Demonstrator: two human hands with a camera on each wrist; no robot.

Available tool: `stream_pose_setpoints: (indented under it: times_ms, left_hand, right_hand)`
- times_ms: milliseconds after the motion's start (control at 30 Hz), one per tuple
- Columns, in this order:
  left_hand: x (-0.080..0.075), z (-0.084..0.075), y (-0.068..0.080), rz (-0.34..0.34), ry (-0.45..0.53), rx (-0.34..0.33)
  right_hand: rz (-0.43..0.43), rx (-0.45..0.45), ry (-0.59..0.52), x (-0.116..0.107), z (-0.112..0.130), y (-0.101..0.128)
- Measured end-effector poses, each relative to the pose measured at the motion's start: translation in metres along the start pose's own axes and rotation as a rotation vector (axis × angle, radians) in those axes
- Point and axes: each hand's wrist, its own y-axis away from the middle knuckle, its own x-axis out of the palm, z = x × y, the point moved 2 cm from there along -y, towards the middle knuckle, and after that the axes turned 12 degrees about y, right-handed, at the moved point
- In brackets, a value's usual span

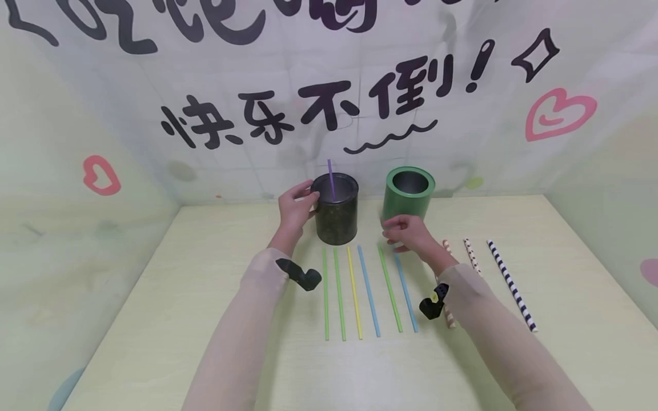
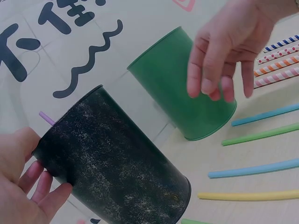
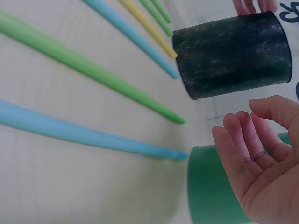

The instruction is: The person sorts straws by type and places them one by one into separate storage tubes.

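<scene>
Head: at dial centre, your left hand (image 1: 298,209) grips the black can (image 1: 336,222), purple straw (image 1: 331,180) inside, apparently steadying it. Left wrist: green can (image 2: 170,88), two o'clock. Right wrist: your right hand (image 3: 261,161), relaxed, empty, four o'clock; plain straws (image 3: 93,73), ten o'clock, probably calling for a pinch.
</scene>
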Motion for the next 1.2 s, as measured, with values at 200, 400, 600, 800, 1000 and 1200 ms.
stream_pose_setpoints:
  times_ms: [200, 400, 600, 800, 1000, 1200]
  left_hand:
    - [0.001, 0.001, 0.0, -0.002, 0.007, 0.001]
    - [0.001, 0.002, -0.001, -0.004, 0.003, 0.001]
    - [0.0, 0.001, 0.0, -0.002, 0.009, 0.006]
    - [0.0, 0.001, 0.0, 0.0, 0.011, 0.004]
    - [0.0, 0.001, 0.001, 0.002, 0.015, 0.005]
    - [0.001, 0.001, 0.001, 0.003, 0.014, 0.008]
  right_hand:
    - [-0.067, 0.077, 0.0, 0.003, -0.018, 0.001]
    - [-0.116, 0.127, 0.025, 0.003, -0.027, 0.001]
    - [-0.149, 0.161, 0.041, 0.006, -0.035, -0.001]
    - [-0.168, 0.2, 0.057, 0.009, -0.039, -0.002]
    - [-0.191, 0.202, 0.065, 0.011, -0.041, -0.002]
    - [-0.208, 0.196, 0.094, 0.012, -0.043, -0.004]
